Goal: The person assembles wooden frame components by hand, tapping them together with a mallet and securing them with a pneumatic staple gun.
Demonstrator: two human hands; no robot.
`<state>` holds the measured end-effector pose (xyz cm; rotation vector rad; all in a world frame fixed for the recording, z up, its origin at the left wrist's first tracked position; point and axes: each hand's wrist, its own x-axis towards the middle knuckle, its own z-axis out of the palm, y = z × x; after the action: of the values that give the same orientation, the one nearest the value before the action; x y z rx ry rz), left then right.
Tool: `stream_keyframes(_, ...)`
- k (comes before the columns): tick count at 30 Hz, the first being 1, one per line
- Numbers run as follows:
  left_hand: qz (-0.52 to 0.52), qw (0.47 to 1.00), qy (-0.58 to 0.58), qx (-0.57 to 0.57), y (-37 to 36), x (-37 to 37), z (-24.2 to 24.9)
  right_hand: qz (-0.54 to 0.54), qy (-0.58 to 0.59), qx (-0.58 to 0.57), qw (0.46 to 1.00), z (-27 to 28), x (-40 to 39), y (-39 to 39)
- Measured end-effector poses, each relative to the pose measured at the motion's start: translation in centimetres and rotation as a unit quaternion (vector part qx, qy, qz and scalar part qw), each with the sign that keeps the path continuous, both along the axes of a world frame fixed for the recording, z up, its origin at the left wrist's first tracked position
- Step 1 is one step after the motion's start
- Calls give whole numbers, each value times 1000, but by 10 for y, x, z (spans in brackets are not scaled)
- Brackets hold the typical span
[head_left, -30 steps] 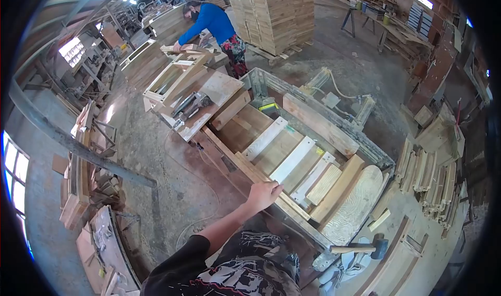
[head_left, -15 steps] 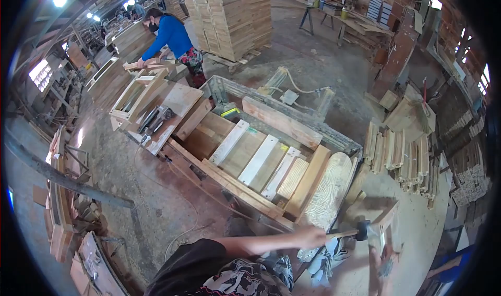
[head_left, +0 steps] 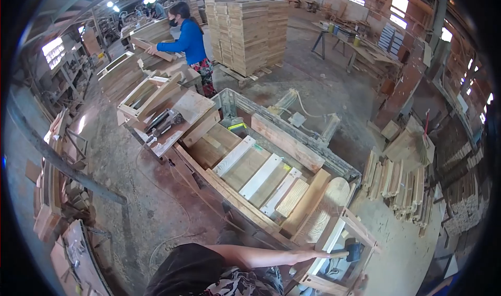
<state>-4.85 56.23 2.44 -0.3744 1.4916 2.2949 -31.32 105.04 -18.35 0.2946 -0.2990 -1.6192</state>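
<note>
My left hand is closed around the light handle of a mallet, whose dark head lies within the opening of a rectangular wooden frame. The frame is tilted at the near right end of the workbench, beside the rounded pale wooden block. At the frame's lower right edge, my right hand grips the wood; it is blurred and partly hidden. Grey cloth shows through the frame's opening.
White-painted strips and boards span the long bench. Metal tools rest on its far end. A person in blue handles boards near a tall wood stack. Wooden pieces are piled at right.
The view has shifted. The wooden frame has come up and left toward the rounded block, and now surrounds the mallet's head. The person in blue has straightened up and lifted a board.
</note>
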Motion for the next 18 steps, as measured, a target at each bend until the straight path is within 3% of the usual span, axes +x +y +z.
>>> stream_keyframes(2,55,998,13,-33,1,4,6,-5,237,203,950,16,10,-23)
stream_keyframes(3,37,999,14,-30,-2,4,9,-17,447,387,806,19,22,-29)
stream_keyframes(4,18,999,16,-26,-5,5,11,-29,612,534,583,33,41,-43)
stream_keyframes(5,15,999,17,-28,-7,6,3,-37,715,630,301,53,58,-60)
stream_keyframes(7,0,999,8,-50,-19,-3,-17,-6,671,685,283,87,68,-88)
stream_keyframes(8,-2,999,-9,-42,-39,3,20,34,619,738,266,99,72,-102)
stream_keyframes(9,1,999,-28,-17,-58,7,26,38,611,744,268,104,83,-113)
stream_keyframes(10,-16,1000,-4,-4,-84,15,48,-24,614,753,235,102,96,-124)
stream_keyframes(12,66,991,-38,-111,-118,21,0,-149,603,767,160,118,120,-167)
stream_keyframes(13,97,981,-82,-148,-143,35,47,-146,602,765,178,226,170,-250)
stream_keyframes(14,149,970,-61,-182,-158,45,44,-152,598,763,191,218,173,-263)
stream_keyframes(15,109,957,-74,-260,-180,50,28,-192,598,763,152,248,195,-312)
stream_keyframes(16,150,970,-45,-185,-197,62,12,-224,626,722,194,226,197,-326)
stream_keyframes(17,182,946,-68,-258,-217,73,11,-184,644,715,201,257,212,-364)
stream_keyframes(18,255,932,-85,-243,-235,87,4,-255,654,660,269,259,221,-393)
